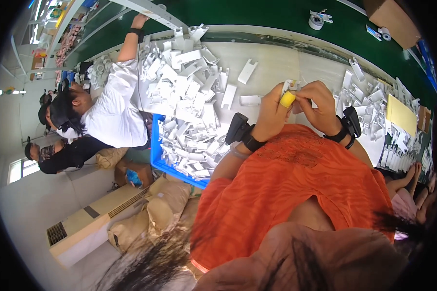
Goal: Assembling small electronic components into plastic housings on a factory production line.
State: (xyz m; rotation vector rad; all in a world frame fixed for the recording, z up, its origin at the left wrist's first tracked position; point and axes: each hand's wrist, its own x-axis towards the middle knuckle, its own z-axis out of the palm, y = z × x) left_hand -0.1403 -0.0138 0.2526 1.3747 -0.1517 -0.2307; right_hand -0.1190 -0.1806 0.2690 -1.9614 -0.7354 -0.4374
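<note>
Impossible to read any word, number, label or sign anywhere in the frame. Too small to make out any print on the blue-and-white item (373, 33) at upper right; likewise nothing to read on the cardboard box (392, 18) beside it or the yellow sheet (401, 115) at right.

To the left a co-worker in white (119, 106) stretches an arm toward a metal frame (155, 12); farther off is a person in black (75, 154), near a bright window (24, 169). Lower down are a cream cabinet (90, 220) — dark grille (57, 233) at one end — brown sacks (167, 201) beside it, and a carton (143, 169) with blue plastic (133, 178) in it. A brown box (392, 18) sits at upper right.
</note>
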